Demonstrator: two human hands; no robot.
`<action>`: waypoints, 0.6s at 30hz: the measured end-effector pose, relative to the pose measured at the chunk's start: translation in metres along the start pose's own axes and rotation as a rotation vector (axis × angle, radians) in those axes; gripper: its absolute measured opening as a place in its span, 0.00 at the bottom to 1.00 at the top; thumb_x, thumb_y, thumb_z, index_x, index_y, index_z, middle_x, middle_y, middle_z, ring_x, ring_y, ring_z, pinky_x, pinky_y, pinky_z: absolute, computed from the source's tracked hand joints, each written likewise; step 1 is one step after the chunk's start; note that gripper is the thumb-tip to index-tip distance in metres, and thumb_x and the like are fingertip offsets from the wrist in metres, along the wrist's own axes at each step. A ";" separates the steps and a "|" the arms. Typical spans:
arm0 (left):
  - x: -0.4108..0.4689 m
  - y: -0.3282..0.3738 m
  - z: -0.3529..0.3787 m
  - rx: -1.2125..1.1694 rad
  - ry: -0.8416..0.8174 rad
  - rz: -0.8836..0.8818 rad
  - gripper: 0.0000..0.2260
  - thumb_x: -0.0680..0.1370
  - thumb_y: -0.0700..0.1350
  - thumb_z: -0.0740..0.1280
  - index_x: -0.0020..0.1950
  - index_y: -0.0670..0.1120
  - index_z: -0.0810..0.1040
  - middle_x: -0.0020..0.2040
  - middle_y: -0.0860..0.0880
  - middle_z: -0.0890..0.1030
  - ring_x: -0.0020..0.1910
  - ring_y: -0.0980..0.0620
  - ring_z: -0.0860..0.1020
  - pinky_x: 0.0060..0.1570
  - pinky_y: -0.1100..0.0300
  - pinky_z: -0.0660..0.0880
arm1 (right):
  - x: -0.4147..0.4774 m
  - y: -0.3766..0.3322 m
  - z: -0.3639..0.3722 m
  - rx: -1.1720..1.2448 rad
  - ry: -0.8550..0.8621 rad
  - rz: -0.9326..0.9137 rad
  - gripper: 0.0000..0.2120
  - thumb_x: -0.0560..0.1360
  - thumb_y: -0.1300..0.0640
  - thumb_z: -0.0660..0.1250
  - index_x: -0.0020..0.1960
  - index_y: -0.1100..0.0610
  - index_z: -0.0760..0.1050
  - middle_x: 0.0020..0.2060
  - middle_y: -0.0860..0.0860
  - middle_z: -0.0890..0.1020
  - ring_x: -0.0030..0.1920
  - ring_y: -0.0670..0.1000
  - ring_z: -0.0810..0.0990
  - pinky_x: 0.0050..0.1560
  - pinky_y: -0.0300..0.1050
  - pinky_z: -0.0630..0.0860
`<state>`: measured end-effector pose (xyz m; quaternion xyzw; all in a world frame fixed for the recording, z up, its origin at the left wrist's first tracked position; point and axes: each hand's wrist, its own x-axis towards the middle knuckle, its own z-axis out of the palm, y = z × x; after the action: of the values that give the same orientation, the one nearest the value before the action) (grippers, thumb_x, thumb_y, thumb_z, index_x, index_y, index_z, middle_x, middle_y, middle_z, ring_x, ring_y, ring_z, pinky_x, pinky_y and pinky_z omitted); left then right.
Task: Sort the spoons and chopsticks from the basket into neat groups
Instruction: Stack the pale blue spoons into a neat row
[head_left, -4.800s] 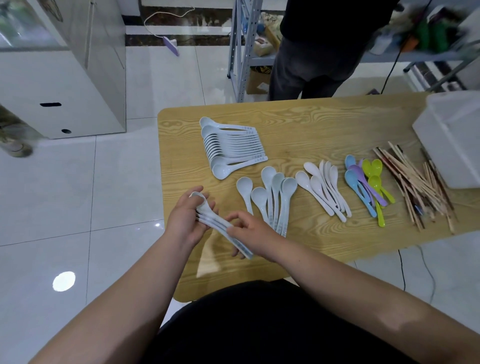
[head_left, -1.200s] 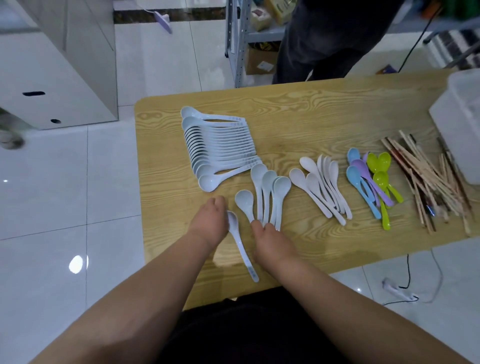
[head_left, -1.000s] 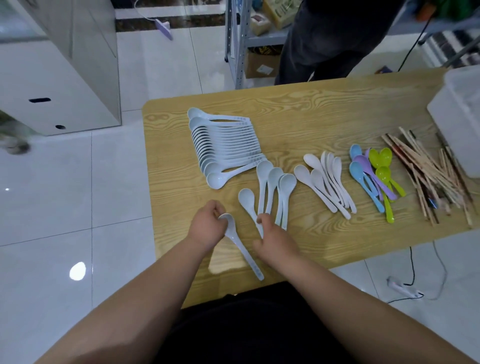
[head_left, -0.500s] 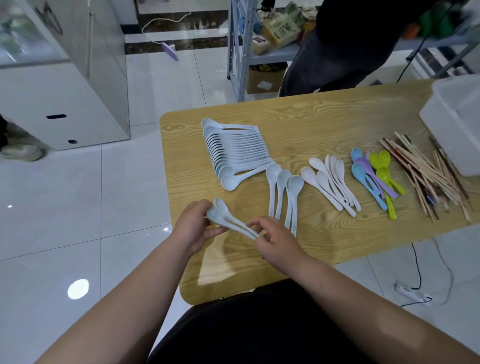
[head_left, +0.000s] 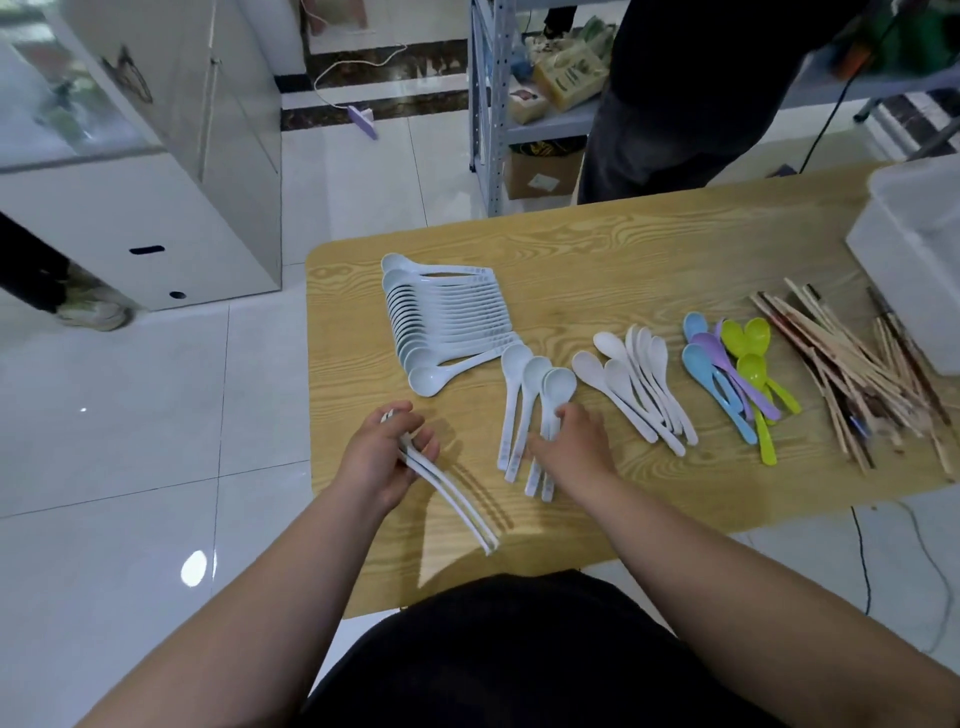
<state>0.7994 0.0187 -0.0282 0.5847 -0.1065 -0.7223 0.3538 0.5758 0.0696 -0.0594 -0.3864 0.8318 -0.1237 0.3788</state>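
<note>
The left hand (head_left: 382, 457) is gripping two spoons (head_left: 452, 496) in curled fingers, handles pointing to five o'clock. At its three o'clock the right hand (head_left: 569, 447) is pinching the loose spoons (head_left: 535, 374), lying twelve-to-six.

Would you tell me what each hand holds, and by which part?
The left hand grips pale blue spoons near their bowls; right hand rests on handles of loose spoons, grip unclear.

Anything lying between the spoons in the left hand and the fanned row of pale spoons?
Nothing visible. Only bare table separates the left hand and its held spoons from the row; the loose spoons lie to the right.
</note>
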 end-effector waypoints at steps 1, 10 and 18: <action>-0.001 -0.003 0.005 0.007 0.017 0.003 0.09 0.79 0.34 0.66 0.57 0.45 0.75 0.47 0.43 0.76 0.41 0.47 0.78 0.41 0.55 0.81 | 0.011 0.007 -0.003 -0.042 -0.019 0.027 0.25 0.74 0.46 0.70 0.66 0.54 0.68 0.61 0.53 0.71 0.59 0.54 0.76 0.50 0.48 0.76; -0.005 -0.024 0.054 0.017 0.089 0.038 0.09 0.78 0.34 0.65 0.56 0.44 0.74 0.46 0.43 0.75 0.42 0.45 0.78 0.45 0.51 0.81 | 0.030 0.035 -0.013 0.018 -0.242 0.107 0.20 0.79 0.59 0.62 0.68 0.52 0.61 0.49 0.53 0.76 0.39 0.53 0.77 0.31 0.45 0.71; -0.011 -0.059 0.083 -0.054 0.133 -0.002 0.12 0.81 0.44 0.68 0.62 0.41 0.73 0.59 0.41 0.76 0.55 0.40 0.82 0.47 0.47 0.82 | 0.015 0.039 -0.056 0.340 -0.377 -0.225 0.07 0.80 0.55 0.59 0.54 0.44 0.69 0.44 0.54 0.83 0.43 0.53 0.84 0.47 0.54 0.83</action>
<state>0.7010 0.0468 -0.0291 0.6219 -0.0627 -0.6846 0.3751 0.5073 0.0793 -0.0486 -0.4235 0.6658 -0.2290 0.5700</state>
